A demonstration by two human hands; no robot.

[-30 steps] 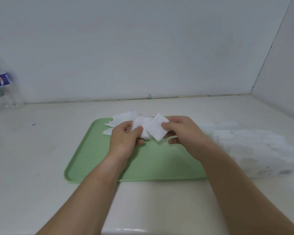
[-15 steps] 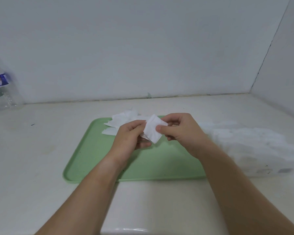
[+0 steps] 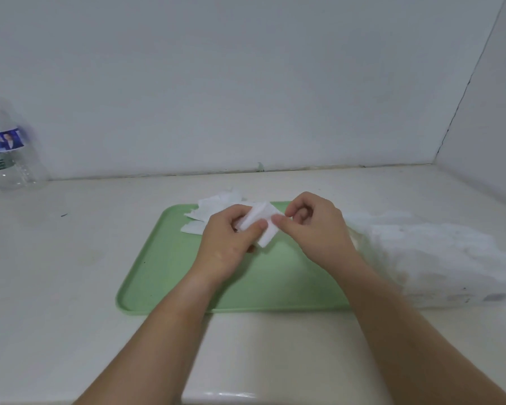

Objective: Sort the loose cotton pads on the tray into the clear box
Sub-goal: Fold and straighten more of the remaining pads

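Observation:
A green tray (image 3: 170, 276) lies on the pale counter. Loose white cotton pads (image 3: 209, 213) are heaped at its far left corner. Above the tray's middle, both hands hold a small stack of white pads (image 3: 263, 226). My left hand (image 3: 231, 244) grips the stack from the left with thumb on top. My right hand (image 3: 313, 232) pinches its right edge between thumb and forefinger. The clear box (image 3: 438, 264), packed with white pads, lies just right of the tray; my right forearm hides its near left part.
A clear plastic water bottle (image 3: 7, 153) with a blue label stands at the far left against the wall. Walls close off the back and the right side. Bare counter lies left of the tray and in front of it.
The two hands have drawn closer together and the pads, spread apart a second ago, are now gathered into one stack between them. The tray and box have not moved.

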